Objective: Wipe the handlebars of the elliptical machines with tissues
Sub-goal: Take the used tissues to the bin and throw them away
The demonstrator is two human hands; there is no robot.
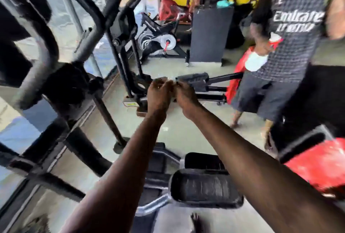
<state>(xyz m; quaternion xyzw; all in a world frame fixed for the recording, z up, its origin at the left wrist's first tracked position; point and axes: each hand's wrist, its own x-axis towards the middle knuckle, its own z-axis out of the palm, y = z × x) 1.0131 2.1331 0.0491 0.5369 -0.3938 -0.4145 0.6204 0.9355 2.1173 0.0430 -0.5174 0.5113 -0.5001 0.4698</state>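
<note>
Motion blur smears everything. Curved black tubular handlebar [45,46] far left, running top-to-bottom, upper end cut off. Two hands meet mid-frame: left hand [158,92] and right hand [183,94], fingers curled, fingertips touching; contents unreadable, no tissue discernible. One bystander in black jersey [291,33] right.
</note>
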